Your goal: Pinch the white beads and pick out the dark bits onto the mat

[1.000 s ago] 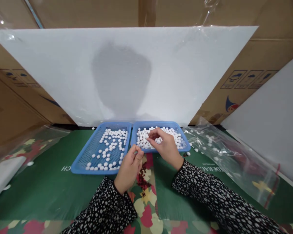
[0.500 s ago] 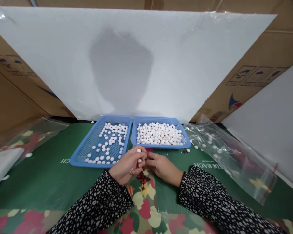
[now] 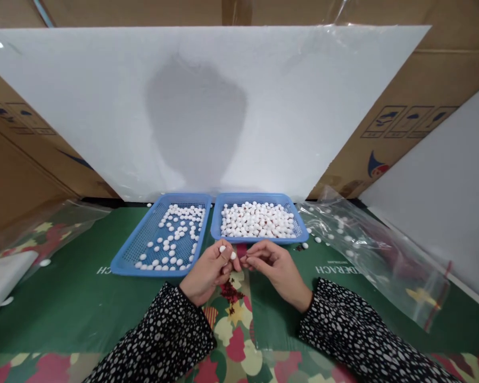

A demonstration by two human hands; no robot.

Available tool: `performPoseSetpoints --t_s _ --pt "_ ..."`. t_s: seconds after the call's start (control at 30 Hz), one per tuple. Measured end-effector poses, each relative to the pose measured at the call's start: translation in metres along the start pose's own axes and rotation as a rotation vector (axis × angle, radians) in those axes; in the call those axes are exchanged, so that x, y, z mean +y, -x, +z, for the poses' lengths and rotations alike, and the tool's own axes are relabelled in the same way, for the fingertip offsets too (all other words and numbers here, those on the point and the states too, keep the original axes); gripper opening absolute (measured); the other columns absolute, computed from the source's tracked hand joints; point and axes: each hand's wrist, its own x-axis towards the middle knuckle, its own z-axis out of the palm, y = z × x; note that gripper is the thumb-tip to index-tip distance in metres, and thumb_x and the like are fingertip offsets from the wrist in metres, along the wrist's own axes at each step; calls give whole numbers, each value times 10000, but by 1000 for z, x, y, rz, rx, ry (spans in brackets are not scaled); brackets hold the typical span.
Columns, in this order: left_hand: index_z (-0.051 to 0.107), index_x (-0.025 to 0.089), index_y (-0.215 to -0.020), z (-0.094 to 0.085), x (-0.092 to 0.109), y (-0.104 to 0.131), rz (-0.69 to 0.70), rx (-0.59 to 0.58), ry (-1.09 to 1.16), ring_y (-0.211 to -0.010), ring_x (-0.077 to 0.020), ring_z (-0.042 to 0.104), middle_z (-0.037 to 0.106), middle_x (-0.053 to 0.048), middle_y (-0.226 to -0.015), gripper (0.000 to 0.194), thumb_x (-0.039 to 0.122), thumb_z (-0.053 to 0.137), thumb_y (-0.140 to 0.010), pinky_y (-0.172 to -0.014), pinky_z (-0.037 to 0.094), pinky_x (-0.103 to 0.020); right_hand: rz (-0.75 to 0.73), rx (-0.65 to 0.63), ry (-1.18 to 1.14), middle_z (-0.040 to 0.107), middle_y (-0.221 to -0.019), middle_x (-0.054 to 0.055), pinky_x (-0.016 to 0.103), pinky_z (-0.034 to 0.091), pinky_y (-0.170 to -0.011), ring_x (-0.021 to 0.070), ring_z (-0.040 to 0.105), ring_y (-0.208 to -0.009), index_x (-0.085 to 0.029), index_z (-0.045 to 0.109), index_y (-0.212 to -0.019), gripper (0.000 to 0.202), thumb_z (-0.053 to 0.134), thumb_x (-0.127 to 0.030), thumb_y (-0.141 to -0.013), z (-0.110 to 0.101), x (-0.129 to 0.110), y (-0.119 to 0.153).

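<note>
My left hand [image 3: 205, 271] is closed around a few small white balls [image 3: 233, 255], which show between its thumb and fingers. Close beside it, my right hand [image 3: 281, 271] pinches thumb and forefinger together near the balls; a tiny dark speck may be at the tips, too small to name. Dark red crumbs [image 3: 231, 293] lie on the patterned sheet under the hands. Behind my left hand, a blue mesh basket [image 3: 118, 264] has white balls spread loosely in it. Another blue basket [image 3: 303, 234], behind my right hand, holds a dense heap of white balls [image 3: 259, 221], some with reddish marks.
A clear plastic bag [image 3: 387, 266] containing some white balls lies at right, with loose balls [image 3: 317, 240] by its mouth. At left are another clear bag [image 3: 59, 223] and a white block-like object [image 3: 6, 282]. A white board [image 3: 279, 106] and cardboard stand behind.
My right hand has drawn slightly away to the right from my left hand, with its fingers raised in a pinch. A ball has shifted towards my left fingertips. The view has tilted slightly.
</note>
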Motion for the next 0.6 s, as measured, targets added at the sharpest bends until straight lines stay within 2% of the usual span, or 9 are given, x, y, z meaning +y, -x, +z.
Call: performPoseSetpoints --t_s 0.13,0.27,0.6 --pt "469 172 -800 2 -2 0 -11 14 67 -424 -25 225 565 23 -646 399 532 633 -850 -371 149 -139 -66 40 99 721 -799 20 299 530 -690 163 668 -730 -205 699 -843 57 704 -262 -843 6 -4 2" --pt "495 162 -791 3 -4 -1 6 -6 92 -434 -29 219 555 21 -630 413 538 661 -825 -369 151 -131 -224 75 233 696 -863 33 316 506 -750 182 646 -828 -209 724 -799 42 705 -198 -835 9 -11 3" --pt "501 173 -811 8 -7 0 29 1 89 -399 -24 216 552 34 -581 365 507 643 -852 -356 157 -113 -241 54 261 670 -857 20 314 489 -757 180 628 -829 -214 701 -803 50 697 -194 -849 10 -10 3"
